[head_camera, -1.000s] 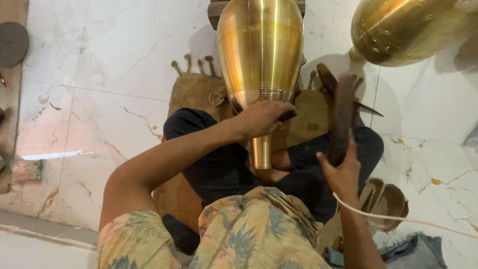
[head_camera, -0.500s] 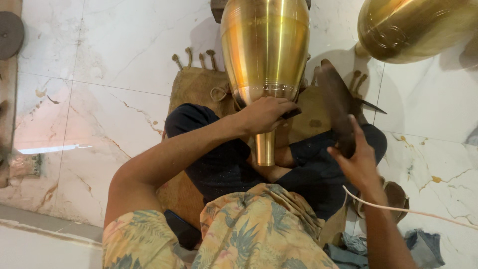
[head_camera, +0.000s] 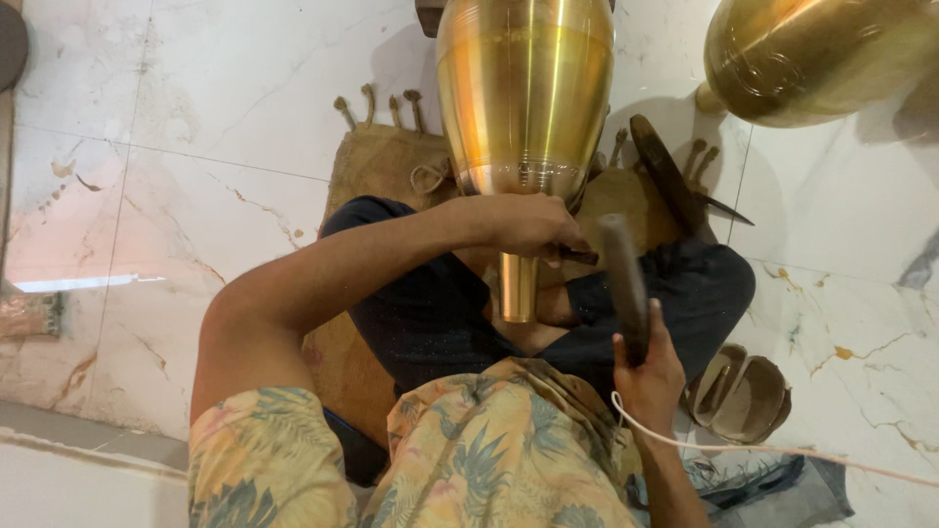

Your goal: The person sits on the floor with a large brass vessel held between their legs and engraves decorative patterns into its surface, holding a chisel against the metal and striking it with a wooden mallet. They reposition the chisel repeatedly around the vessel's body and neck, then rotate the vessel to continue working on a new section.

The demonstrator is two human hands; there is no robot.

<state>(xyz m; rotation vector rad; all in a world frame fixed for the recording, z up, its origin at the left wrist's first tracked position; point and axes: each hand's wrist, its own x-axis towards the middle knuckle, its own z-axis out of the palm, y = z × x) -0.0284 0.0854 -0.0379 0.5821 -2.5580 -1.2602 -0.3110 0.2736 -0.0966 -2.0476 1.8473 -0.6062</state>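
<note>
Vase (head_camera: 525,98) upright over lap on burlap mat (head_camera: 377,176); left hand (head_camera: 528,225) fingers clamp small tool at its base, right hand (head_camera: 646,376) grips dark mallet (head_camera: 623,284).

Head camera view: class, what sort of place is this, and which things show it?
Probably a floor-level metalcraft workshop: a tall polished brass vase, a second rounded brass vessel, a dark wooden mallet in the right hand, and a burlap mat on marble.

The tall vase (head_camera: 525,98) is polished gold brass with fine engraved bands, and a second brass vessel (head_camera: 812,54) shines the same gold. The floor (head_camera: 196,147) is white marble veined brown. The mat (head_camera: 377,166) is tan burlap. The shirt (head_camera: 469,460) is yellow with green-blue palm leaves; the trousers (head_camera: 430,313) are black.
</note>
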